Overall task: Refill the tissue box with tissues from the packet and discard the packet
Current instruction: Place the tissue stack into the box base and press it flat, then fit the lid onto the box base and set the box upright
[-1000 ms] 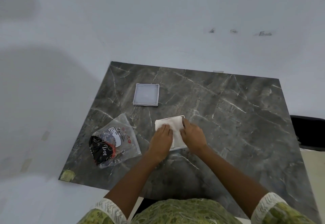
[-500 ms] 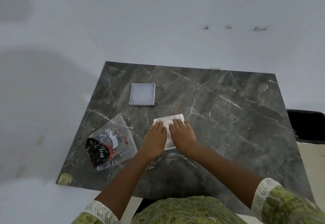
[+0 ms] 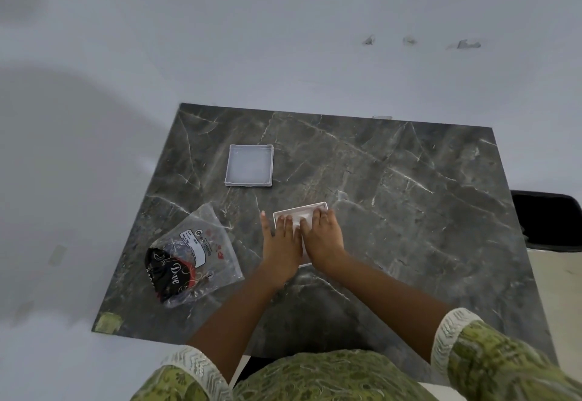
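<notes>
On the dark marble surface (image 3: 393,211), left hand (image 3: 282,245) and right hand (image 3: 324,238) lie flat, fingers extended, covering most of the white rectangular tissue box (image 3: 300,213); its contents are hidden, nothing gripped.

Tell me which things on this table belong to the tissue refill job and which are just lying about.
Part of the job:
white rectangular tissue box
white tissues
clear plastic lid
crumpled clear plastic packet

Just lying about:
yellowish tape scrap
black object beside table
</notes>
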